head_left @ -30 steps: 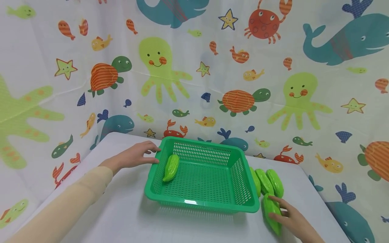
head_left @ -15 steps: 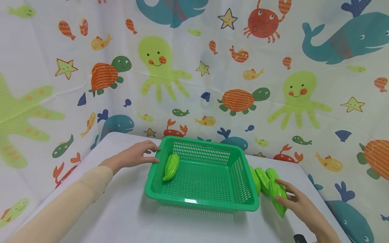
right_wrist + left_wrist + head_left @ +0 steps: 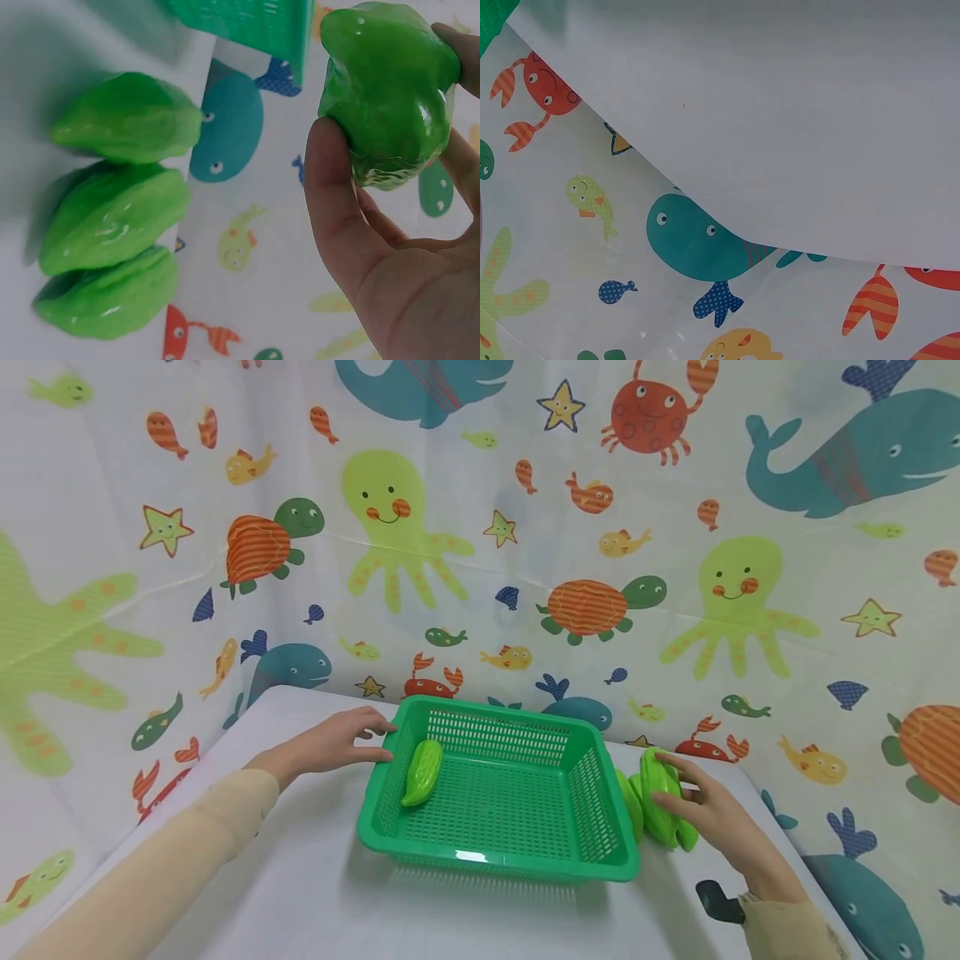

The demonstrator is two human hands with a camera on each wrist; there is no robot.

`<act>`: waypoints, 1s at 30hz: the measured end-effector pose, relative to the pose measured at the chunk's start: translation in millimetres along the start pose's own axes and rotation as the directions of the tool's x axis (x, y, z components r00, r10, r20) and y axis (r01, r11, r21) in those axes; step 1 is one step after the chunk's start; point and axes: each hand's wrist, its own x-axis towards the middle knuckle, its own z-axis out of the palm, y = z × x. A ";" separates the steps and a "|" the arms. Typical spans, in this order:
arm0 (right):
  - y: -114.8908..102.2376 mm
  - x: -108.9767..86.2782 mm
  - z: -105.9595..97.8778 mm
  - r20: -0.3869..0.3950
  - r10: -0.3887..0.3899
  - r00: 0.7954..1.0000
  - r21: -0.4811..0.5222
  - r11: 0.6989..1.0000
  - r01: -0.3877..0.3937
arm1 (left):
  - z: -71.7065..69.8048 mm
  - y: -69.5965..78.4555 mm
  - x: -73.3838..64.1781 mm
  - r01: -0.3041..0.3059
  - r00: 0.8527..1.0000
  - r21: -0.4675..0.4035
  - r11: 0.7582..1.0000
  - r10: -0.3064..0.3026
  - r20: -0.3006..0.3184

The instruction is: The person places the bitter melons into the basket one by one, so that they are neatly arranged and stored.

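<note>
In the head view my left hand (image 3: pixel 341 742) touches the left rim of a green plastic basket (image 3: pixel 517 862) with its thumb and fingertips. Inside, by the left wall, lies one glossy green bitter melon (image 3: pixel 423 772). To the right of the basket my right hand (image 3: pixel 708 806) holds another bitter melon (image 3: pixel 388 90) between thumb and fingers, raised above the table. Below it, several more bitter melons (image 3: pixel 112 217) lie side by side on the table, partly hidden in the head view but plain in the right wrist view. My left hand does not show in the left wrist view.
The basket stands on a white-covered table (image 3: pixel 300 877). Behind it hangs a white curtain (image 3: pixel 465 552) printed with sea animals. A dark strap piece (image 3: pixel 717 902) sits at my right wrist. The table's edge (image 3: pixel 649 166) crosses the left wrist view.
My right hand has moved up and away from me with the held bitter melon, which now hangs over the others. My left hand and the basket stay put.
</note>
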 end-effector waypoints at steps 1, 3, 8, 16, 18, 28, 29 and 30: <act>-3.1 2.7 0.0 -0.001 -0.011 1.000 0.003 1.000 0.011 | 0.0 0.2 -0.1 0.002 1.000 -0.001 1.000 -0.002 0.000; -9.2 7.8 0.4 -0.002 -0.029 1.000 0.006 1.000 0.029 | -0.2 0.4 0.0 -0.001 1.000 0.002 1.000 0.001 -0.003; -25.1 17.5 3.2 -0.008 -0.046 0.999 -0.005 0.999 0.046 | -0.8 0.9 1.1 -0.010 1.000 0.016 1.000 0.010 -0.003; -46.0 37.9 9.9 -0.001 -0.116 0.993 0.012 0.993 0.116 | -0.7 0.7 0.8 0.000 1.000 0.004 1.000 0.000 0.005; -51.2 44.5 12.5 0.008 -0.139 0.990 0.017 0.990 0.139 | -0.6 0.7 0.8 0.002 1.000 0.003 1.000 -0.002 0.005; -80.6 67.6 26.5 0.062 -0.181 0.981 0.021 0.983 0.180 | -0.1 0.4 0.5 0.010 1.000 0.000 1.000 -0.010 0.004; -82.2 69.7 28.1 0.063 -0.181 0.981 0.026 0.983 0.180 | 0.0 0.3 0.7 0.008 1.000 0.001 1.000 -0.008 0.004; -83.8 71.8 29.8 0.062 -0.184 0.981 0.035 0.983 0.182 | 0.0 0.1 0.9 0.005 1.000 0.004 1.000 -0.005 0.003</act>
